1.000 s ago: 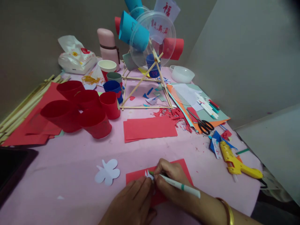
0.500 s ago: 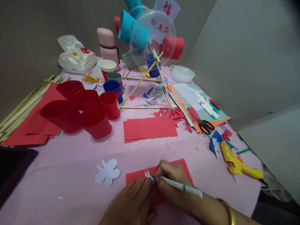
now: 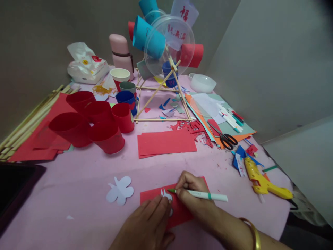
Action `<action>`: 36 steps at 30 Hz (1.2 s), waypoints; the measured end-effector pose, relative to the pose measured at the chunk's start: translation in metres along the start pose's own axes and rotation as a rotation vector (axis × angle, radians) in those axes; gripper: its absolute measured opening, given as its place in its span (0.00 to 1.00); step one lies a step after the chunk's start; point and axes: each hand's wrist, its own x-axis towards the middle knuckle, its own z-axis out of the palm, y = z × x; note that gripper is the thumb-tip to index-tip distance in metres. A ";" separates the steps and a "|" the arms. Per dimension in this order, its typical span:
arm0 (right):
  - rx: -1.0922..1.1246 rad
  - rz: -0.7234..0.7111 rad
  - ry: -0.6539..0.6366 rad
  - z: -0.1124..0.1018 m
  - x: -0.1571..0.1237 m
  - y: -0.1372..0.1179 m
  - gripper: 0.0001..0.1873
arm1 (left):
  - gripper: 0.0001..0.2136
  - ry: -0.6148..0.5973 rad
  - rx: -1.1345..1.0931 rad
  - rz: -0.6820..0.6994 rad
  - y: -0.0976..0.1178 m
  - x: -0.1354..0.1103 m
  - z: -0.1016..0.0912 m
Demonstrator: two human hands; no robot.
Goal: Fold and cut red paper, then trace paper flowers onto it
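While the flat left hand (image 3: 149, 220) overlaps a white paper cutout (image 3: 168, 196) on red paper (image 3: 182, 212), the right hand (image 3: 193, 201) clamps a white marker (image 3: 215, 197) near the cutout's edge, pink surface (image 3: 229, 180) beyond.

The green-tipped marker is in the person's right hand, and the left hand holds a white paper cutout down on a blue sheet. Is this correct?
Not quite: the sheet is red, not blue, as the head view shows. The green-tipped marker is in the right hand, and the left hand holds a white paper cutout down on it.
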 end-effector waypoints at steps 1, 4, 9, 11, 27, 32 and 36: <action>0.025 0.009 0.000 0.000 0.001 0.000 0.02 | 0.14 -0.012 -0.018 -0.011 0.000 0.001 -0.001; 0.080 -0.002 0.013 0.000 0.003 0.000 0.02 | 0.12 -0.120 -0.132 -0.078 -0.002 0.005 -0.004; 0.175 -0.027 0.024 -0.003 0.002 -0.001 0.02 | 0.16 -0.355 -0.378 -0.185 -0.012 0.018 -0.017; 0.188 -0.040 0.040 -0.004 -0.001 -0.001 0.02 | 0.17 -0.403 -0.456 -0.217 -0.014 0.022 -0.024; -0.142 -0.153 0.013 0.011 -0.047 0.012 0.03 | 0.10 -0.369 -0.560 -0.108 -0.027 0.032 -0.030; -0.185 -0.174 0.011 0.013 -0.047 0.013 0.03 | 0.11 -0.362 -0.566 -0.105 -0.027 0.034 -0.034; -0.256 -0.219 0.031 0.014 -0.047 0.012 0.03 | 0.10 -0.389 -0.577 -0.098 -0.030 0.037 -0.034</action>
